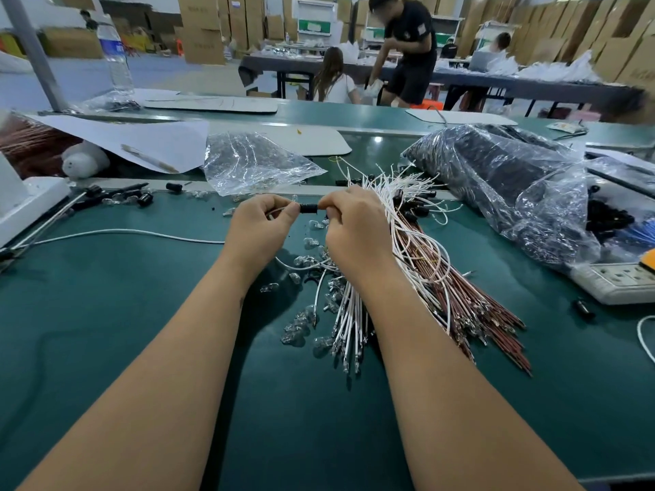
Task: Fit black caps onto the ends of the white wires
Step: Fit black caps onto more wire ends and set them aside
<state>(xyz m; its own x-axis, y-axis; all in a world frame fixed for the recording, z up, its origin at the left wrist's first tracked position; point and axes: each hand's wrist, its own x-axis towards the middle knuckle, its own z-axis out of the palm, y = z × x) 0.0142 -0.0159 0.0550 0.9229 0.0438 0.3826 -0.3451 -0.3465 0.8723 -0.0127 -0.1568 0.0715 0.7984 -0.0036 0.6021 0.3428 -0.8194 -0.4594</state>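
Warehouse hall, green-topped bench (141, 349) | left hand (258, 228) fingers pinched closed on thin white wire (280, 210); right hand (354, 232) fingers curled tight round small black cylindrical cap (309, 208), the two meeting near bench's far edge, mid-width | risk: wire end may buckle or miss the bore if pushed off-axis; cap could slip.

A factory assembly floor: green worktables (106, 349) strewn with wire bundles (443, 278) and bagged parts (503, 182), stacked cartons (202, 26) across the top of the frame, other workers (411, 47) at tables behind.
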